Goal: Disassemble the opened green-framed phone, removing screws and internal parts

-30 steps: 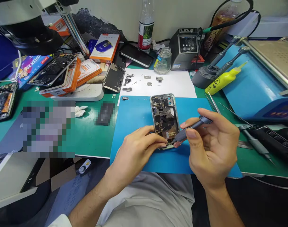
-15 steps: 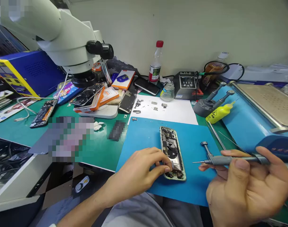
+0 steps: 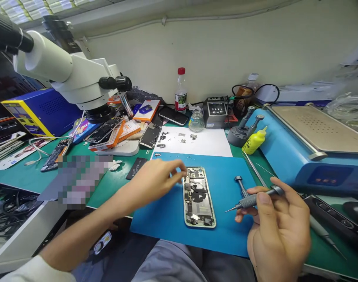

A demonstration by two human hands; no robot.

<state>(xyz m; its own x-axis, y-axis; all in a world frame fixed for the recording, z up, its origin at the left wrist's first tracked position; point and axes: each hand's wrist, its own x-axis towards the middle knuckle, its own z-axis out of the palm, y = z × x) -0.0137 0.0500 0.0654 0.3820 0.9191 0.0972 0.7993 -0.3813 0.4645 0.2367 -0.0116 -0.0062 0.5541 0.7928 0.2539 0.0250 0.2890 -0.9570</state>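
An opened phone point(image 3: 208, 205) with its inner parts showing lies on the blue mat point(image 3: 155, 219) in front of me. My left hand point(image 3: 164, 176) is at the phone's upper left corner, thumb and forefinger pinched together. Whatever is between those fingertips is too small to make out. In my right hand point(image 3: 275, 231) is a grey precision screwdriver point(image 3: 246, 202), its thin tip pointing left, apart from the phone. Behind it, another grey screwdriver point(image 3: 241, 186) is on the mat.
Small metal parts point(image 3: 193, 136) lie on white paper point(image 3: 216, 145) behind the mat. A microscope point(image 3: 81, 86) stands at the left. A yellow squeeze bottle point(image 3: 254, 141), a screwdriver stand point(image 3: 237, 135) and a blue machine point(image 3: 328, 176) are to the right. A black battery point(image 3: 136, 168) lies left.
My left hand has moved from the phone's lower part up to its upper left corner. The screwdriver in my right hand now tilts more downward. The camera view has shifted.
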